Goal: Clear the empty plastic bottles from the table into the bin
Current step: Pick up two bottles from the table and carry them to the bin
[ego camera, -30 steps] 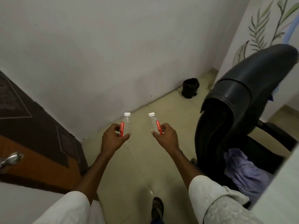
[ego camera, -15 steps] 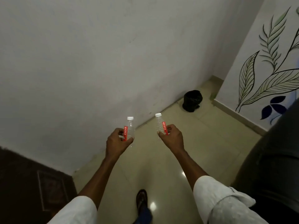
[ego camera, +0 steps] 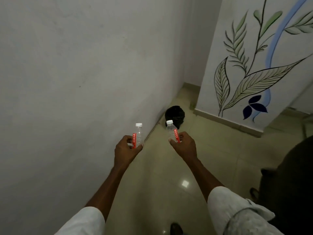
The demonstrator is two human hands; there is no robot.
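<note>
My left hand [ego camera: 126, 149] grips a small clear plastic bottle [ego camera: 139, 133] with a white cap and a red label, held upright. My right hand [ego camera: 185, 146] grips a second bottle [ego camera: 171, 130] of the same kind, tilted slightly left. Both are held out in front of me above the floor. A small bin lined with a black bag [ego camera: 175, 115] stands on the floor in the corner by the wall, just beyond the right-hand bottle.
A plain grey wall [ego camera: 76, 82] runs along my left. A white wall with painted leaves [ego camera: 254, 73] juts out at the right. A dark chair [ego camera: 291, 184] sits at the lower right. The tiled floor [ego camera: 211, 150] leads to the bin.
I have walked forward along the wall: the bin is closer and larger in view, the door and most of the chair have dropped out of sight. Both hands still hold their bottles.
</note>
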